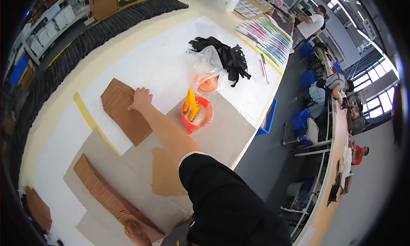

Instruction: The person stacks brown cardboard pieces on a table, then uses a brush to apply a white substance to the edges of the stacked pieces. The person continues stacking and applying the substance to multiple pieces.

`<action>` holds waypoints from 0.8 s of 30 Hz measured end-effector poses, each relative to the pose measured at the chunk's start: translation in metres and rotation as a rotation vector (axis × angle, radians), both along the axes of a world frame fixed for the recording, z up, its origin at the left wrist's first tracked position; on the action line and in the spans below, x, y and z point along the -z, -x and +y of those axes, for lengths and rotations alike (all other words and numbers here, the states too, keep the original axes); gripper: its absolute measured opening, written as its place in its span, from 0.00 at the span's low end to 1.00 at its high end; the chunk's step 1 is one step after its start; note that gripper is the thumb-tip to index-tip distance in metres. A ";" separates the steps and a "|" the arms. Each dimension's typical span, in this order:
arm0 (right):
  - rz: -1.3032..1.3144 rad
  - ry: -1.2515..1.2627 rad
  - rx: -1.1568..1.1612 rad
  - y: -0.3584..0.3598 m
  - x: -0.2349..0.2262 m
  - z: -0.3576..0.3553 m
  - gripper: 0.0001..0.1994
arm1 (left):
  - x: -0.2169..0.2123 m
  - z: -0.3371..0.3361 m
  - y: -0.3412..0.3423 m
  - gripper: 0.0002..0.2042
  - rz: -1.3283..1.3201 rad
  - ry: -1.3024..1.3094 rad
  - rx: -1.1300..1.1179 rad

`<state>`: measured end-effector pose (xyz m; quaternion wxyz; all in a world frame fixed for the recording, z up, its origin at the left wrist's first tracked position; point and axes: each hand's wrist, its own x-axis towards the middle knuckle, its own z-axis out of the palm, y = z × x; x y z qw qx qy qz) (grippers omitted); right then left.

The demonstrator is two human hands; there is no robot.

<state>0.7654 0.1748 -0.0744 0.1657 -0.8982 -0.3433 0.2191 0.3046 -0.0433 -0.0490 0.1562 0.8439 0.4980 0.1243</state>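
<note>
My right hand (142, 99), at the end of a black-sleeved arm, rests with fingers spread on the right edge of a stack of brown sheets (124, 111). These look like thin leather or card, their upper left edges slightly stepped. Near the lower edge, my left hand (137, 233) has its fingers bent together over the near end of a long fanned row of similar brown pieces (102, 190). To the right of my right hand stands an orange-red cup (209, 115) of pale paste, with a yellow-handled tool (192, 103) in it.
A clear plastic bag (203, 62) and black strips (230, 60) lie beyond the cup. A tan sheet (166, 177) sits partly under my right arm. Coloured strips (267, 36) cover the far right. A black ruffled roll (85, 45) lines the left edge. Several people work at right.
</note>
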 end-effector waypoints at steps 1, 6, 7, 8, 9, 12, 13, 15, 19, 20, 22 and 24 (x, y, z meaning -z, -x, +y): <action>0.021 -0.001 0.025 0.001 0.000 0.002 0.47 | 0.014 -0.008 0.042 0.19 0.023 0.006 -0.048; 0.100 -0.070 0.064 0.009 0.006 0.008 0.43 | 0.035 -0.024 0.113 0.17 -0.007 0.132 -0.162; 0.113 -0.095 0.066 0.010 0.008 0.008 0.43 | 0.030 -0.026 0.108 0.17 -0.021 0.112 -0.166; 0.155 -0.095 0.060 0.011 0.009 0.007 0.43 | 0.027 -0.025 0.099 0.17 -0.039 0.091 -0.168; 0.180 -0.126 0.075 0.012 0.010 0.005 0.43 | 0.023 -0.025 0.094 0.17 -0.083 0.064 -0.168; 0.324 -0.264 0.079 0.013 0.005 0.000 0.45 | 0.023 -0.028 0.099 0.15 -0.111 0.075 -0.143; 0.355 -0.379 -0.002 0.013 -0.002 -0.001 0.46 | 0.025 -0.028 0.104 0.16 -0.078 0.102 -0.153; 0.422 -0.432 -0.061 0.017 -0.026 -0.003 0.46 | 0.027 -0.027 0.115 0.18 -0.080 0.130 -0.121; 0.140 -0.365 -0.488 0.050 -0.113 -0.010 0.40 | -0.005 -0.010 0.108 0.29 -0.243 0.142 -0.248; 0.021 -0.427 -0.643 0.068 -0.139 -0.014 0.37 | -0.022 -0.002 0.102 0.33 -0.278 0.122 -0.272; -0.047 -0.424 -0.932 0.113 -0.189 -0.026 0.29 | -0.062 0.014 0.088 0.40 -0.326 0.041 -0.265; 0.000 -0.525 -1.145 0.178 -0.224 -0.049 0.18 | -0.103 0.031 0.079 0.46 -0.319 -0.123 -0.198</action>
